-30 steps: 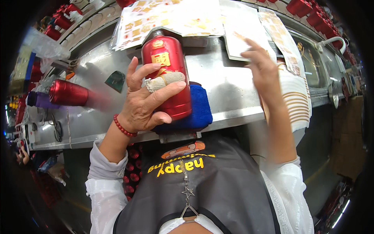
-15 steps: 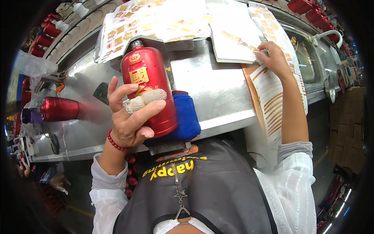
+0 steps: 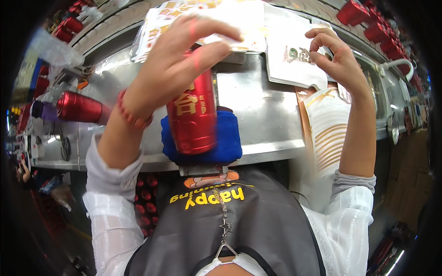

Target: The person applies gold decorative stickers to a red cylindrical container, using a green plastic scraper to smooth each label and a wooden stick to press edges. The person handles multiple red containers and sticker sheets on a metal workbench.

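A glossy red bottle (image 3: pixel 195 124) with gold characters lies tilted on a blue cloth pad (image 3: pixel 229 138) at the table's front edge. Across the bottle's upper end reaches my left hand (image 3: pixel 172 60), smeared by motion, thumb and forefinger stretched apart; red light lines cross its fingers. No white cloth roll shows in it. My right hand (image 3: pixel 343 64) hovers at a white stack of sheets (image 3: pixel 287 39), thumb and a finger curled together in a pinch beside a small brown and green decal (image 3: pixel 301 55). What they pinch, if anything, is too small to tell.
Gold decal sheets (image 3: pixel 161 23) cover the table's far side. A sheet of gold curved strips (image 3: pixel 324 124) lies at the right, near a sink with a white tap (image 3: pixel 400 66). Another red bottle (image 3: pixel 78 106) lies at the left. More red bottles (image 3: pixel 354 11) stand far right.
My left hand has risen from the bottle's side to over its top, and the white roll is out of sight. The bottle has turned. My right hand has lifted off the sheet's corner.
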`<control>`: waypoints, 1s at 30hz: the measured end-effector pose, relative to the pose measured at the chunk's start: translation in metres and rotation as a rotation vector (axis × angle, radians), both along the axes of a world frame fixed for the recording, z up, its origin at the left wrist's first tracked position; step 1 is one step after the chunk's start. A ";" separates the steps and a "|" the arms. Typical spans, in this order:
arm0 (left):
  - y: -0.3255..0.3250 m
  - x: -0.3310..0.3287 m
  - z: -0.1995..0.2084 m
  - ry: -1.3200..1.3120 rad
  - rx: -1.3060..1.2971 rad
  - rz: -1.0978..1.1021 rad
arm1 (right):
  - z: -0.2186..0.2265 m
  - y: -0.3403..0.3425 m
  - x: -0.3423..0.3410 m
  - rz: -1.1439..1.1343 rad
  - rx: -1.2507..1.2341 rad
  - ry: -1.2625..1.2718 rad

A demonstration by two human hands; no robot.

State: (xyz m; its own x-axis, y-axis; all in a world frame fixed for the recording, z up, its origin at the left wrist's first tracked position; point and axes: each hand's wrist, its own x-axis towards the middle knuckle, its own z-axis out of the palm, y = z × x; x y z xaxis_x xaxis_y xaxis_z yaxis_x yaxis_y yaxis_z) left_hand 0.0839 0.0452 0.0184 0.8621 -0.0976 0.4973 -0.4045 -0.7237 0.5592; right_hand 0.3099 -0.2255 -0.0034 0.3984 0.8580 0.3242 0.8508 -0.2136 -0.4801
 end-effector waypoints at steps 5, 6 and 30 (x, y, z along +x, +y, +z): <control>-0.020 0.060 -0.006 0.232 -0.119 -0.179 | 0.056 0.031 -0.048 0.202 0.066 -0.053; -0.019 0.064 -0.009 0.225 -0.059 -0.213 | 0.060 0.033 -0.055 0.209 0.076 -0.070; -0.004 0.014 0.034 0.634 -0.427 -0.247 | 0.021 0.034 -0.058 0.289 0.252 0.754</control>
State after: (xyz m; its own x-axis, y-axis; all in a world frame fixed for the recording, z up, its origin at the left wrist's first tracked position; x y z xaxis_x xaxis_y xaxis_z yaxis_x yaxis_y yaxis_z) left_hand 0.0982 0.0414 0.0523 0.9713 -0.2340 -0.0425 -0.0373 -0.3263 0.9445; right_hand 0.2521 -0.1913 0.0178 0.3605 0.8972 0.2549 0.2882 0.1528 -0.9453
